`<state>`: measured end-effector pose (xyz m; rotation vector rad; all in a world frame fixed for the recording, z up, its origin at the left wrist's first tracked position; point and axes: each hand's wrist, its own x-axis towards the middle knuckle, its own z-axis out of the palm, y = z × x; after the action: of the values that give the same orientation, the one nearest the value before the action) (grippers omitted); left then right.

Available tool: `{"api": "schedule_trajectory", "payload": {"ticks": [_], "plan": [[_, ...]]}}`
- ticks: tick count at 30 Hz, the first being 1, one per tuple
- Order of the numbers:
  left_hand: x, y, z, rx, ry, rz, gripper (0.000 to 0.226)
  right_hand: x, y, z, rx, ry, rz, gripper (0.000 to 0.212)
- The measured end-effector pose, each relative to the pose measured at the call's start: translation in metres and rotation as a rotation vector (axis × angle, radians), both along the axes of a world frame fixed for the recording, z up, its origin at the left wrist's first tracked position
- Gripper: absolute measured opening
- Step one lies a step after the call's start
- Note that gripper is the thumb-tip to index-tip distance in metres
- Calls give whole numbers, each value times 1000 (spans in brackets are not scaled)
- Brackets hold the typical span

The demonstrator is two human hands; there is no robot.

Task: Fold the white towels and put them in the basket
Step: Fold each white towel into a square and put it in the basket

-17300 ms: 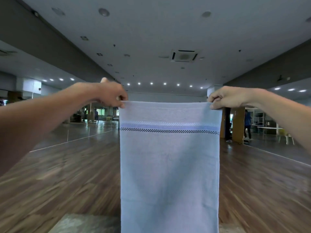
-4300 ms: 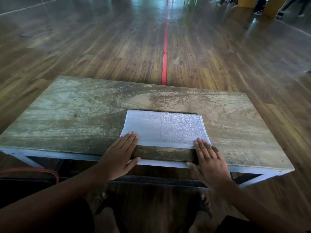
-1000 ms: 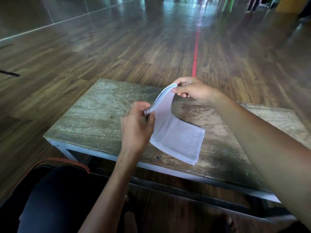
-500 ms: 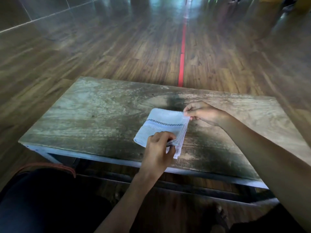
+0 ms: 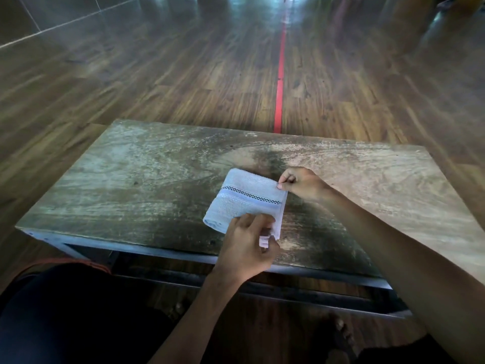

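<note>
A white towel (image 5: 246, 199) with a black checkered stripe lies folded into a small rectangle on the worn wooden table (image 5: 131, 179), near its front edge. My left hand (image 5: 248, 245) pinches the towel's near right corner, where the layered edges stick out. My right hand (image 5: 301, 183) pinches the far right corner between thumb and fingers. An orange-rimmed dark shape (image 5: 86, 264) shows at the lower left, below the table edge; I cannot tell whether it is the basket.
The table has a grey metal frame (image 5: 288, 287) beneath. Beyond it a wooden floor runs away with a red line (image 5: 280, 74) down the middle. My dark-clothed legs fill the lower left.
Over the last second the raised half of the towel came down over the other half, striped side up. Both hands still pinch the right-hand corners, and the view has steadied.
</note>
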<state>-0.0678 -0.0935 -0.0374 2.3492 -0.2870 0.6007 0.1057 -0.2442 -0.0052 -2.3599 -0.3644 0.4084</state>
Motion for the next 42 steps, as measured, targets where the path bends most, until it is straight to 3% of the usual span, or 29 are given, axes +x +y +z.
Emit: {"api": "schedule_trajectory", "payload": {"ticks": [3, 7, 11, 15, 20, 25, 29, 32, 35, 38, 42], "plan": [[21, 25, 20, 55, 84, 92, 38, -15, -1, 8, -93, -122, -21, 9], [75, 68, 32, 353, 254, 112, 56, -61, 13, 19, -273, -357, -74, 22], [106, 85, 23, 713, 318, -91, 69, -118, 42, 10, -334, -322, -43, 63], [96, 92, 13, 858, 193, -210, 59, -138, 49, -12, -481, -215, 49, 57], [71, 84, 15, 787, 419, -112, 73, -120, 25, -5, -548, -292, 195, 61], [19, 65, 20, 687, 240, 97, 68, -85, -4, 8, -576, -206, 155, 56], [-16, 33, 29, 663, 336, 136, 66, -58, -13, 17, -540, -196, 85, 69], [-17, 24, 28, 648, 306, 184, 51, -55, -15, 22, -515, -268, 4, 60], [0, 32, 28, 508, 346, 239, 54, -67, -16, 19, -385, -328, -162, 39], [23, 43, 26, 306, 374, 284, 37, -74, -19, 12, -299, -332, -297, 27], [46, 55, 14, 1, 447, 262, 28, -69, -25, 10, -83, -182, -289, 24]]}}
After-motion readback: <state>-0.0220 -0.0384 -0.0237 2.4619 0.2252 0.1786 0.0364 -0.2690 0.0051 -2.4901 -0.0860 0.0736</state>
